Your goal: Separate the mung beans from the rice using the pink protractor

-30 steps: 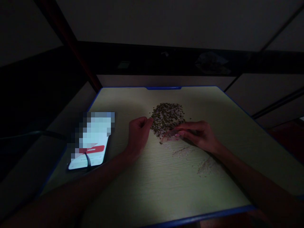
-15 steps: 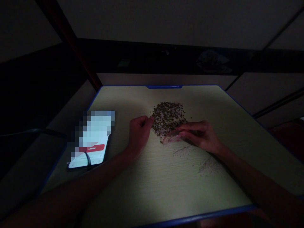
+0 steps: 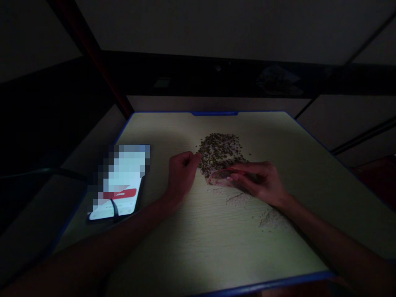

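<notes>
A loose pile of small dark greenish grains mixed with paler ones point(image 3: 218, 148) lies on the pale wood-look tabletop point(image 3: 173, 251). At the pile's left edge rests my left hand point(image 3: 183, 171), curled closed with the thumb toward the grains; whatever it may hold is hidden. My right hand point(image 3: 261, 179) pinches a thin, see-through pinkish curved piece point(image 3: 218, 177), its lower edge along the near side of the pile. Its exact kind is too dim to tell. Small streaks of pale grains point(image 3: 239, 199) lie below that hand, and a further patch point(image 3: 272, 218) sits near my right wrist.
A lit phone point(image 3: 123, 181) lies on the left of the table, partly blurred out, with a dark cable point(image 3: 46, 170) reaching it from the left. The table has a blue rim point(image 3: 266, 284). Behind it stands a pale panel point(image 3: 216, 103) below a dark shelf gap.
My right hand has shifted slightly down with the see-through piece, which now lies a little further left along the pile's near edge. A new faint streak of pale grains shows beneath it.
</notes>
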A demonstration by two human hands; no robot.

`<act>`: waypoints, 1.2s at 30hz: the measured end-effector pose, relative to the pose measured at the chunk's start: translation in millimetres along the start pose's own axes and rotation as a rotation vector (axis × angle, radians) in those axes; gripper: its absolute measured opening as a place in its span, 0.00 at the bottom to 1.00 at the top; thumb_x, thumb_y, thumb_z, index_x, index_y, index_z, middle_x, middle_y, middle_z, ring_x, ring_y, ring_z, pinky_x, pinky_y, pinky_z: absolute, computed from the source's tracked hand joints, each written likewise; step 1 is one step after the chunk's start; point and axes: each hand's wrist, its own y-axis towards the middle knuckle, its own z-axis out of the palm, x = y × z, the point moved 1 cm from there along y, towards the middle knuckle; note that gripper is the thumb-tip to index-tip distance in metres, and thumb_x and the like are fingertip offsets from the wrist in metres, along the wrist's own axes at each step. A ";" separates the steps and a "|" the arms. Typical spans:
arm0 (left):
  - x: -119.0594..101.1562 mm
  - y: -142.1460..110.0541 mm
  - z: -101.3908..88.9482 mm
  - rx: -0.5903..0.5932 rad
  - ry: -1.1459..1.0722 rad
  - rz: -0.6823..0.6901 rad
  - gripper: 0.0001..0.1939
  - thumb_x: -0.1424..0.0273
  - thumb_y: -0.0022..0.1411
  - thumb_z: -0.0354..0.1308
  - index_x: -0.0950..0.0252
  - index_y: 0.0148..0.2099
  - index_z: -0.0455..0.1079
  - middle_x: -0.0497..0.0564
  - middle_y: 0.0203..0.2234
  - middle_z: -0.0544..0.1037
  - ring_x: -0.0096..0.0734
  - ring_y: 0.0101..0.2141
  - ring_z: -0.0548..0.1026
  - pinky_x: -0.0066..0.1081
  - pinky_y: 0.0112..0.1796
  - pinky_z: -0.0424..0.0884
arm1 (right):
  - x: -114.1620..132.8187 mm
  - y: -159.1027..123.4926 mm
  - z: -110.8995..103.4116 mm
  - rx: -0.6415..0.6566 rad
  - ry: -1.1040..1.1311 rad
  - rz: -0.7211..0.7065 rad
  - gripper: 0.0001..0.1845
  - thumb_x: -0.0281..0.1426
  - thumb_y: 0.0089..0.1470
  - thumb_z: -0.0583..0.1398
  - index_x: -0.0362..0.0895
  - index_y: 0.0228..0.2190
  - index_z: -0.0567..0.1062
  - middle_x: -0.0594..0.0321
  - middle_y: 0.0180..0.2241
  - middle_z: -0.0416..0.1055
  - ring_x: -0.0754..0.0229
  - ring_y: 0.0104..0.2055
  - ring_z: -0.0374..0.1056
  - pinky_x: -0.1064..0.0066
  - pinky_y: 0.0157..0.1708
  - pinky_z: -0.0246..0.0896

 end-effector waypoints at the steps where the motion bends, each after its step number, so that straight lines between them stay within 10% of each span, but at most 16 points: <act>1: -0.2 -0.3 -0.1 0.000 0.000 -0.003 0.19 0.69 0.49 0.55 0.64 0.13 0.49 0.40 0.09 0.51 0.18 0.14 0.49 0.27 0.17 0.45 | -0.2 -0.1 0.1 -0.011 -0.006 0.015 0.11 0.30 0.47 0.60 0.39 0.32 0.80 0.58 0.24 0.78 0.64 0.19 0.68 0.75 0.17 0.61; 36: -0.1 -0.5 0.0 0.007 -0.003 0.000 0.19 0.70 0.49 0.54 0.63 0.13 0.49 0.40 0.09 0.51 0.19 0.14 0.50 0.27 0.17 0.45 | 0.6 -1.0 -1.6 -0.147 -0.070 0.043 0.10 0.27 0.46 0.59 0.42 0.31 0.80 0.61 0.24 0.78 0.62 0.21 0.72 0.74 0.19 0.65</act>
